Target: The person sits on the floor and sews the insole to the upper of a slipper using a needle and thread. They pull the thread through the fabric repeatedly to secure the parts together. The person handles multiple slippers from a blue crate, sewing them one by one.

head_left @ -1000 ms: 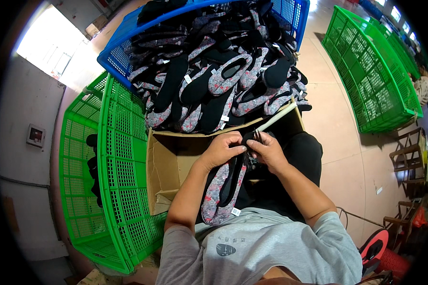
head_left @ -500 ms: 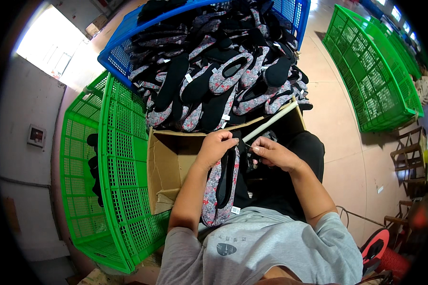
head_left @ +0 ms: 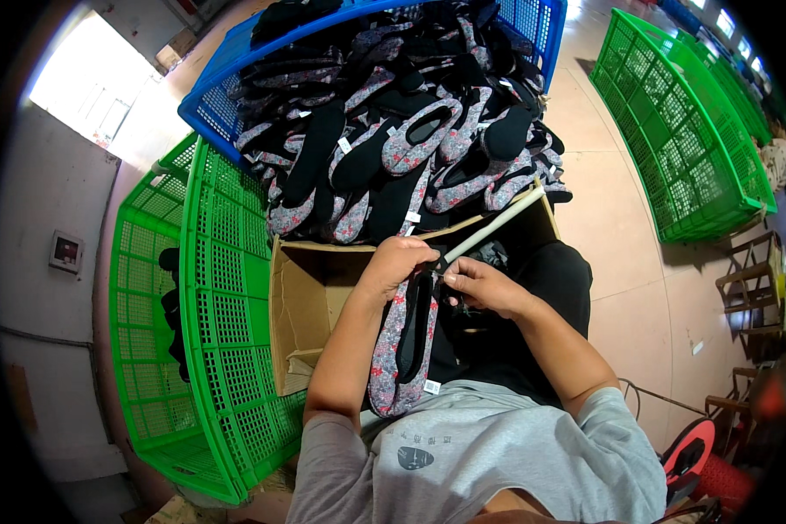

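Observation:
A grey slipper with a red floral pattern and black lining (head_left: 384, 371) hangs upright in front of my shirt, a white tag on its side. My left hand (head_left: 400, 265) is closed on its upper end, thumb and forefinger pinched together. Close beside it, at the same end of the slipper, my right hand (head_left: 485, 286) is closed in a pinch. What its fingertips hold is too small and dark to make out. A pale rod (head_left: 498, 227) slants up to the right just behind both hands.
Beyond the hands stands an open cardboard box (head_left: 301, 288). Behind it a blue crate (head_left: 223, 74) overflows with a heap of similar slippers (head_left: 419, 135). Green crates (head_left: 227, 332) stand at the left, and another green crate (head_left: 672, 131) at the far right. Wooden stools line the right edge.
My right hand has moved left and slightly down, closing the gap to my left hand. My left hand keeps its pinch on the slipper, which has barely shifted.

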Motion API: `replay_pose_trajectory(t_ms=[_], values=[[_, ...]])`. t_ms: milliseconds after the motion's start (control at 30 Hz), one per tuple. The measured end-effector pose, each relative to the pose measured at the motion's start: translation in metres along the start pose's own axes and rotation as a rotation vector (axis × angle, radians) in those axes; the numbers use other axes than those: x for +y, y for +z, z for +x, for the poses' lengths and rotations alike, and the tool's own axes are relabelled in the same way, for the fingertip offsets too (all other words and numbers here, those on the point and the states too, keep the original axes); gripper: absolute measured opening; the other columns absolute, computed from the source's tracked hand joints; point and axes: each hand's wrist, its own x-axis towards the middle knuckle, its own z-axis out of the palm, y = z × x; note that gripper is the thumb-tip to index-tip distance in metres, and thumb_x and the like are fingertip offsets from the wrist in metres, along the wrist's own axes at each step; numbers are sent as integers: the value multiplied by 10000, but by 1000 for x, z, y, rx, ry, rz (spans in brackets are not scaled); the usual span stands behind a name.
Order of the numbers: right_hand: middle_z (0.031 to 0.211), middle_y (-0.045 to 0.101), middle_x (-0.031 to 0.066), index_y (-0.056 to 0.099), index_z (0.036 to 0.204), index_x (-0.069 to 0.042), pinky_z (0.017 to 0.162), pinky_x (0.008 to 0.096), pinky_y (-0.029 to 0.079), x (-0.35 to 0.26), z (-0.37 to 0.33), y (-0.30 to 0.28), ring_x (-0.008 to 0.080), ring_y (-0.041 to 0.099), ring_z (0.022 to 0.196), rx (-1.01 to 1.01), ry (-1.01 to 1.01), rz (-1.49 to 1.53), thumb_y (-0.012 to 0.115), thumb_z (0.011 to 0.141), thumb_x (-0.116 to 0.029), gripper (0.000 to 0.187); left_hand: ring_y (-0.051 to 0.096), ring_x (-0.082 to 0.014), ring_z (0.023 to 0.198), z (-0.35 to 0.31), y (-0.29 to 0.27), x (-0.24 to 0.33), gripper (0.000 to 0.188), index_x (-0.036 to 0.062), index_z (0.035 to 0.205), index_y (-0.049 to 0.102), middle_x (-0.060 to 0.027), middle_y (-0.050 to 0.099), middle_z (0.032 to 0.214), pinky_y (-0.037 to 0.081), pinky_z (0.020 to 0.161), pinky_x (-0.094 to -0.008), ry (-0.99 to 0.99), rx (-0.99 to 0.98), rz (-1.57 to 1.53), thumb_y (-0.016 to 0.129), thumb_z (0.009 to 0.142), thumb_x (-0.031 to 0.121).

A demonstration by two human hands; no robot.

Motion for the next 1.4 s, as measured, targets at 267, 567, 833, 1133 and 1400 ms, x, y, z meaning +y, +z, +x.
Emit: replay_pose_trajectory(t_ms=[267, 567, 833, 1133, 1400], values=[[784, 609, 2, 544, 997, -75, 479, 187, 294, -2, 4, 3, 26, 405, 548, -15, -33, -22, 544, 1029, -302, 229, 533, -76, 553, 7, 1, -5, 156, -11, 782, 713, -17, 621, 649, 399, 510, -227, 51, -17, 16, 686, 812, 139], [756, 596, -1, 536, 972, -82, 469, 188, 281, -5, 7, 0, 26, 386, 535, -16, 5, 6, 549, 1027, -316, 241, 544, -73, 588, 10, 3, -7, 123, -6, 772, 684, -13, 614, 692, 417, 535, -225, 25, -31, 7, 698, 835, 99], [744, 590, -8, 534, 956, -91, 468, 189, 279, -3, 9, -1, 23, 394, 540, -16, -9, -14, 564, 1020, -318, 238, 548, -79, 579, 13, 5, -9, 139, -10, 768, 679, -15, 616, 672, 425, 532, -228, 20, -22, 33, 684, 850, 103], [725, 577, -15, 521, 932, -89, 471, 187, 293, -6, 8, -1, 26, 406, 540, -17, -1, -27, 570, 1016, -326, 257, 549, -76, 566, 15, 4, -13, 137, 3, 751, 667, -17, 621, 669, 427, 517, -229, 17, -38, 3, 678, 851, 96], [716, 551, -8, 514, 919, -110, 456, 186, 243, -2, 9, 0, 26, 356, 519, -1, -18, -17, 587, 999, -382, 293, 558, -79, 578, 16, 5, -14, 129, -9, 777, 681, -23, 631, 691, 430, 521, -229, 21, -35, 23, 684, 850, 98]])
